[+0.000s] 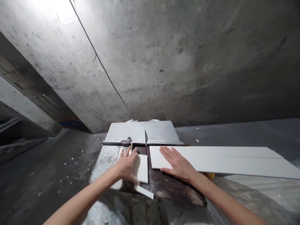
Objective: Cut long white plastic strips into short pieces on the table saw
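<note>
My left hand [128, 165], slightly blurred, has its fingers spread over the left side of a small white board piece [142, 168]. Its thumb is close to the piece's near edge, and I cannot tell whether it grips. A narrow white strip [145, 192] sticks out below that thumb. My right hand [177, 162] lies flat, fingers stretched out, on the left end of a long white board [225, 157]. Between the two pieces runs a dark slot in the saw table [173, 187], with a thin upright dark blade-like plate [145, 137] at its far end.
A metal clamp-like fitting [127, 140] sits on the crossbar left of the slot. Behind it is a pale panel [161, 129], then a concrete wall [164, 62] with a hanging cable [100, 61]. White scraps dot the floor [72, 175]. Clear plastic sheeting [253, 200] lies at the right.
</note>
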Demonstrator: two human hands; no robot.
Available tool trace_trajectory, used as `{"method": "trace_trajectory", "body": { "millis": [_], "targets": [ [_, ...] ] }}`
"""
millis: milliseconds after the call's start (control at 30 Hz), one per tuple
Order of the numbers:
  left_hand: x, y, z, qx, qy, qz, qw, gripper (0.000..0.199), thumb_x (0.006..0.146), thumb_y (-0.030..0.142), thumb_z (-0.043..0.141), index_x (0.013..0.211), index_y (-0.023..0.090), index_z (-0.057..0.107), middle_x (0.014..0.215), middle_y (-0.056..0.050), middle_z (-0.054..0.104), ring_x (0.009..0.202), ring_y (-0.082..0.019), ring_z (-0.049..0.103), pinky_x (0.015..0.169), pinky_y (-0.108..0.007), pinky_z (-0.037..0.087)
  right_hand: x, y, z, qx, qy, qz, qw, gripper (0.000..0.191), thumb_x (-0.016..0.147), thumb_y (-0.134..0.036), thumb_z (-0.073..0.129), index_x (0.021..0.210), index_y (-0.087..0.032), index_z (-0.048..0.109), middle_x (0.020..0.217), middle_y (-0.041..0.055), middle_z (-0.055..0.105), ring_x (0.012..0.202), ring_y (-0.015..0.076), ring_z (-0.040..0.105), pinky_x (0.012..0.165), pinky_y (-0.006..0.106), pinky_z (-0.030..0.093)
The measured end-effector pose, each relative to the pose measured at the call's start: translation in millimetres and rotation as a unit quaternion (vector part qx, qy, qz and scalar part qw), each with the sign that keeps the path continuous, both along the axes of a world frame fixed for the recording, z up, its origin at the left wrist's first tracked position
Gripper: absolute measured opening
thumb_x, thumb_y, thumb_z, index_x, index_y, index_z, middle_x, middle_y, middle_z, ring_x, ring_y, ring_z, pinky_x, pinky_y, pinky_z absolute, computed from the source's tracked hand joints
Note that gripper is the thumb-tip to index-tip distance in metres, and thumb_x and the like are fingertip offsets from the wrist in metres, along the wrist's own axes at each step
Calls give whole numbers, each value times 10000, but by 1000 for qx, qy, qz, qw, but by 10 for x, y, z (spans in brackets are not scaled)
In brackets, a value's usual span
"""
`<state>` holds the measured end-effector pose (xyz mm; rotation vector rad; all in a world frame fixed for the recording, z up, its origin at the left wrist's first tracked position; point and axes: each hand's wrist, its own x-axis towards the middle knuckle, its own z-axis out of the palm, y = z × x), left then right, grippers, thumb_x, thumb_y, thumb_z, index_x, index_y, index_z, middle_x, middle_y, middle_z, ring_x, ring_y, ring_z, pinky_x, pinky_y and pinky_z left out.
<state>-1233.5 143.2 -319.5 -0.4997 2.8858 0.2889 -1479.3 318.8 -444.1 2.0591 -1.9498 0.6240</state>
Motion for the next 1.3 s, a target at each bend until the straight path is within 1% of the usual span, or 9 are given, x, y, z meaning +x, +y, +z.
{"method": "trace_trajectory", "body": {
  "millis": [100, 167, 267, 467, 600, 767, 900, 1067, 1300],
  "targets": [
    [364, 246, 119, 40, 16, -96, 994, 897, 529, 761, 732, 1266, 321, 471, 1439, -61, 454, 1420, -390, 219, 1159, -622, -47, 88, -102, 27, 2, -7, 6, 1000, 790, 906, -594, 506, 1496, -113, 293, 1491, 167, 363, 1376, 299, 350, 1104, 516, 338],
    [528, 315, 143, 49, 36, -104, 993, 710, 614, 773, 669, 1161, 342, 532, 1340, -27, 535, 1335, -344, 384, 1188, -573, 73, 261, -294, 69, -6, -25, 7, 1000, 790, 896, -592, 525, 1477, -93, 333, 1478, 187, 378, 1375, 306, 350, 1108, 521, 338],
    [620, 217, 64, 29, 89, -22, 995, 565, 704, 700, 651, 1102, 308, 569, 1279, -53, 560, 1187, -320, 520, 1097, -499, 362, 610, -627, 157, -19, -60, 10, 998, 803, 876, -585, 563, 1449, -57, 370, 1467, 218, 385, 1379, 316, 338, 1121, 521, 328],
    [226, -180, -176, 13, 184, 51, 982, 1029, 680, 601, 753, 1473, 248, 201, 1563, -149, 197, 1373, -368, 340, 1087, -475, 391, 924, -841, 343, -24, -135, 13, 990, 735, 944, -568, 443, 1479, -81, 310, 1472, 199, 393, 1384, 292, 335, 1135, 509, 321],
    [-216, -227, -189, 11, 88, 62, 994, 1243, 564, 587, 835, 1513, 258, 101, 1563, -191, 172, 1356, -407, 357, 1023, -520, 421, 777, -641, 338, -40, -159, 22, 986, 745, 964, -545, 406, 1523, -103, 189, 1503, 183, 348, 1405, 270, 294, 1129, 485, 334],
    [-418, -354, -185, 22, 81, 66, 994, 1309, 507, 618, 846, 1518, 263, 96, 1539, -148, 267, 1323, -386, 404, 1024, -494, 418, 266, -390, 86, -2, -46, -5, 999, 822, 910, -619, 469, 1534, -170, 178, 1519, 164, 317, 1405, 333, 275, 1130, 596, 221],
    [-655, -657, -214, 18, 103, 73, 992, 1291, 499, 605, 853, 1507, 232, 139, 1498, -159, 341, 1300, -376, 432, 1028, -473, 406, -149, -604, 29, 14, -13, -38, 999, 818, 916, -658, 404, 1511, -120, 243, 1523, 181, 293, 1406, 324, 278, 1123, 582, 224],
    [-1046, -998, -174, -10, 102, 87, 991, 1236, 527, 601, 840, 1469, 159, 175, 1418, -182, 430, 1271, -355, 468, 1019, -429, 412, -470, -1021, 202, 37, -10, -52, 998, 778, 923, -649, 391, 1479, -110, 325, 1507, 187, 325, 1393, 317, 309, 1124, 569, 230],
    [-994, -874, -136, -21, 85, 71, 994, 1022, 519, 609, 815, 1334, 206, 348, 1436, -145, 376, 1259, -341, 469, 1001, -433, 430, -379, -906, 187, 24, -19, -53, 998, 786, 916, -643, 416, 1490, -117, 305, 1509, 176, 332, 1395, 303, 309, 1131, 549, 232]
  ]
}}
